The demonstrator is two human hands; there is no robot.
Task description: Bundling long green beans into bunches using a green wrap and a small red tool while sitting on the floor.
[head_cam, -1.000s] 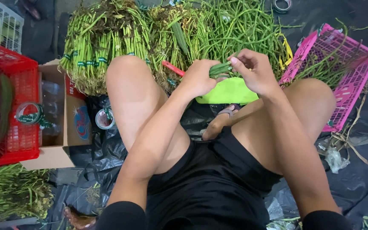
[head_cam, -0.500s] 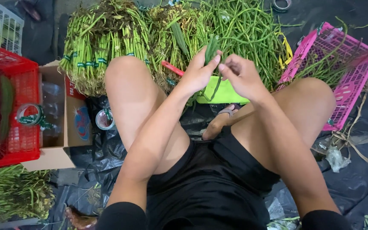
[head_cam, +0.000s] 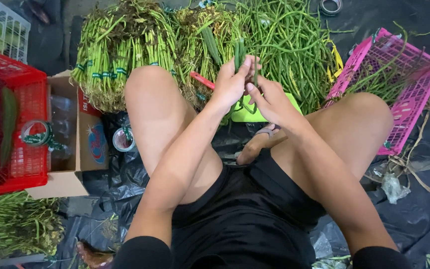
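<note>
Both grips closed — left hand and right hand around long beans, upright.

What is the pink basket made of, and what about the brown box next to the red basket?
The pink basket looks like hard plastic: bright, even colour and a moulded grid of holes in its walls. The brown box looks like cardboard: dull, tan, with flat folded flaps. The red basket beside it seems to be the same gridded plastic.
</note>
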